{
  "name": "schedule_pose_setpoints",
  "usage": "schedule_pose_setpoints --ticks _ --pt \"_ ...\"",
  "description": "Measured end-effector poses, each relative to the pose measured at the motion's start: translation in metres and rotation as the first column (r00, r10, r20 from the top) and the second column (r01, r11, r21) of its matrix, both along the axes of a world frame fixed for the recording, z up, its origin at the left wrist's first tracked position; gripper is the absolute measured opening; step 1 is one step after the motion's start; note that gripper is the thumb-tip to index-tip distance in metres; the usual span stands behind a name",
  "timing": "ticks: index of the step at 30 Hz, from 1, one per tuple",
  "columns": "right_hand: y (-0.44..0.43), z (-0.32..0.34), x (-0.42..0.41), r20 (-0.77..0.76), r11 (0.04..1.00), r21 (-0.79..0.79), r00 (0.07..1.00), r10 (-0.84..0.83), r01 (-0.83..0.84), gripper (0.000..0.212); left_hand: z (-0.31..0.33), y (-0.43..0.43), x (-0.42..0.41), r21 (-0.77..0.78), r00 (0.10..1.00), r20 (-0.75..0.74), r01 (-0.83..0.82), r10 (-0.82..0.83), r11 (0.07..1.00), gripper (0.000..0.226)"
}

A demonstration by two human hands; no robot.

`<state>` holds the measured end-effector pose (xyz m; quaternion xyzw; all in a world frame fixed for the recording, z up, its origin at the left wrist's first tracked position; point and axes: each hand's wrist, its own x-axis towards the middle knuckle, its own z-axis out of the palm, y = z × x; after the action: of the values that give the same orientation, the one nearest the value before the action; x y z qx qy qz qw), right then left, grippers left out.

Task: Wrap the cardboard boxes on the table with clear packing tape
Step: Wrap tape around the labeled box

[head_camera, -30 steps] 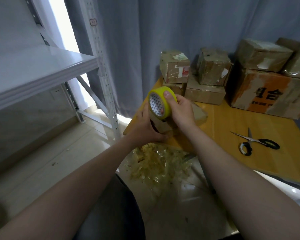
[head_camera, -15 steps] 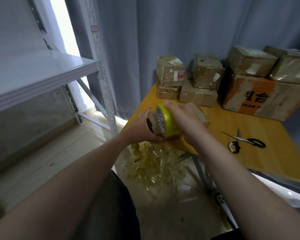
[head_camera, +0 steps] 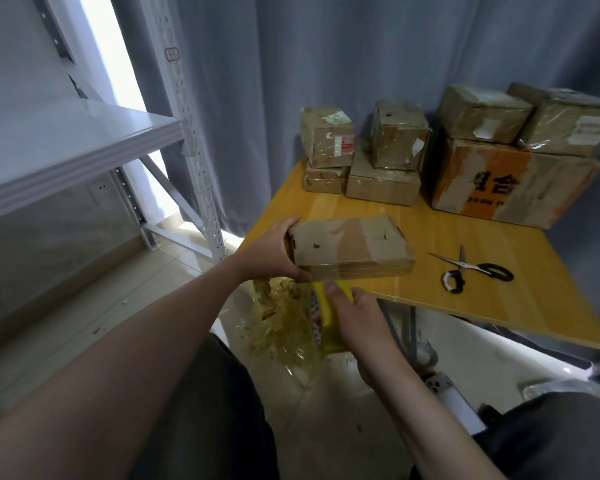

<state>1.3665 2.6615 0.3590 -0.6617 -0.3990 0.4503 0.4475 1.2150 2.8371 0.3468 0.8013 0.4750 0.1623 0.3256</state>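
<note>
Here the flat box (head_camera: 349,249) sits in left-hand fingers (head_camera: 293,221), above the tape roll (head_camera: 328,318).

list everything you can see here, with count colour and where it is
flat cardboard box: 1, brown, near table edge, held by left hand
tape roll: 1, yellow, below table edge, in right hand
stacked boxes: 7, brown, one with orange print, back of table
scissors: 1, black handles, on table right of flat box
table: 1, yellow wood
tape scraps: pile, yellowish clear, floor
shelf rack: 1, white, left
curtain: grey, behind
left hand: gripping box's left end
right hand: around roll
</note>
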Motion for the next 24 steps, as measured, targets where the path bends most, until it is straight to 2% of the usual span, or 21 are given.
schedule_pose_setpoints --ticks 5,10,14,17,21,22,24 --pt "-0.005 -0.014 -0.005 0.015 0.999 0.048 1.000 -0.019 0.019 0.016 0.001 0.000 0.000 0.002 1.000 -0.022 0.009 -0.009 1.000 0.137" --pt "-0.009 -0.021 -0.008 -0.004 0.996 0.086 0.999 -0.036 0.036 0.020 0.003 0.001 -0.001 0.003 0.999 -0.042 0.034 -0.034 0.999 0.138" --pt "-0.012 -0.027 -0.010 0.005 0.999 0.053 1.000 -0.011 0.011 0.022 0.010 0.006 -0.001 0.006 0.989 -0.100 0.109 -0.108 0.994 0.135" --pt "-0.013 -0.031 -0.004 0.133 0.996 0.011 0.988 0.081 -0.084 0.007 0.015 0.012 0.001 0.019 0.975 -0.160 0.158 -0.153 0.987 0.135" --pt "-0.011 -0.012 0.020 0.244 0.986 -0.053 0.955 0.168 -0.160 0.024 0.016 0.020 0.005 -0.011 0.967 -0.177 0.185 -0.184 0.983 0.136" --pt "-0.010 -0.003 0.027 0.295 0.988 -0.030 0.943 0.155 -0.153 0.028 0.015 0.021 0.007 -0.017 0.965 -0.176 0.193 -0.193 0.981 0.137" --pt "-0.006 0.018 0.040 0.401 0.984 0.130 0.914 0.061 -0.123 0.029 0.013 0.023 0.010 -0.024 0.961 -0.186 0.205 -0.205 0.979 0.138"
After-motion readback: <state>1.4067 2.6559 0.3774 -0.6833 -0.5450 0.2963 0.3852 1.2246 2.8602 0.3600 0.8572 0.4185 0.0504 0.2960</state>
